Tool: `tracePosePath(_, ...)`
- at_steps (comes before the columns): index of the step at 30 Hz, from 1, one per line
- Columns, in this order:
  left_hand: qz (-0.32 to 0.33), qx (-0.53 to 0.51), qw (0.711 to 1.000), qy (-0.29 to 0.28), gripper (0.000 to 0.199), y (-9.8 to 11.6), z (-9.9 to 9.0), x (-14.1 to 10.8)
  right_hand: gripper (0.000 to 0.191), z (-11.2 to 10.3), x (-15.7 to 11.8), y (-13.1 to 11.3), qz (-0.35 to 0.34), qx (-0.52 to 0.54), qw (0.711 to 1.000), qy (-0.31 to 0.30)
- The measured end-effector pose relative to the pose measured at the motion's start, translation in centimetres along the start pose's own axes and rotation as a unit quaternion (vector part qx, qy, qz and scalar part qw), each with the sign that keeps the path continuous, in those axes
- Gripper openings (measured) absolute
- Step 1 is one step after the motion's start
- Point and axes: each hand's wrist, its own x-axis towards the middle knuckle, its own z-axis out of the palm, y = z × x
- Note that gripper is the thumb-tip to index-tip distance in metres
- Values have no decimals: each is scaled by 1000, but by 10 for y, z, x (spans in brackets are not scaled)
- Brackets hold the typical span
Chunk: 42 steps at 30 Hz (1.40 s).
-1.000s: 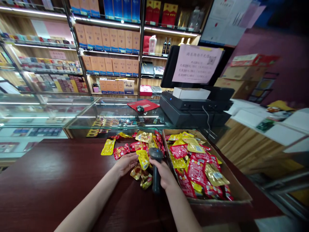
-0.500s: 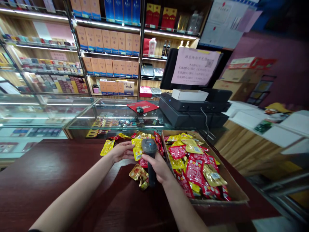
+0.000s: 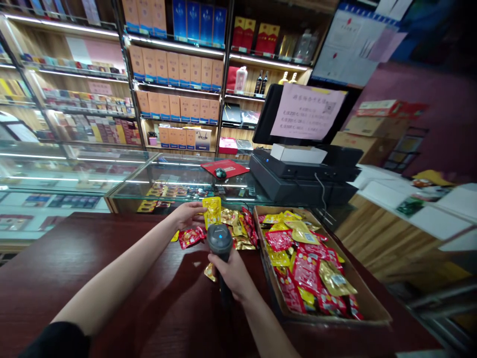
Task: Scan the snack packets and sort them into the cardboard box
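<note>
My left hand (image 3: pixel 190 216) pinches a yellow snack packet (image 3: pixel 212 211) by its left edge, upright above the dark red table. In my right hand (image 3: pixel 234 271) is a black handheld scanner (image 3: pixel 219 239), its head just below the packet and its blue light on. Behind and beside the scanner lies a pile of gold and red packets (image 3: pixel 238 223). A red packet (image 3: pixel 191 237) rests under my left hand, and part of a gold packet (image 3: pixel 210 272) shows left of the scanner's handle.
An open cardboard box (image 3: pixel 372 311) of red, yellow and gold packets stands on the table (image 3: pixel 141 293) at the right. Beyond are a glass counter (image 3: pixel 164 171), a mouse (image 3: pixel 220 173) on a red mat and a monitor (image 3: pixel 261 117).
The yellow packet has been raised from beside the scanner to above its head. The scanner has moved slightly left and down. The camera view has shifted a little.
</note>
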Motion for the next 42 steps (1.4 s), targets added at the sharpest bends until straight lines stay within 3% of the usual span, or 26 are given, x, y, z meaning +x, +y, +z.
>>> tracePosePath(6, 0, 18, 1000, 1, 26, 3, 0, 0, 15, 0, 7, 17, -8, -3, 1000, -5)
tracePosePath(22, 7, 30, 999, -17, 31, -1, -5, 1, 11, 1, 7, 13, -14, -11, 1000, -14)
tracePosePath(24, 4, 30, 999, -13, 30, -1, -5, 0, 12, 0, 5, 6, -21, -8, 1000, -1)
tracePosePath(29, -22, 50, 997, -46, 31, -7, -5, -10, 25, -13, 2, -19, -74, 44, 991, 106)
tracePosePath(35, -87, 83, 987, -102, 37, -21, 13, -31, 22, -49, 6, -38, 63, 205, 976, 46)
tracePosePath(42, -133, 67, 978, -142, 38, -24, 54, -46, 17, -87, -14, -55, 131, 252, 959, 5)
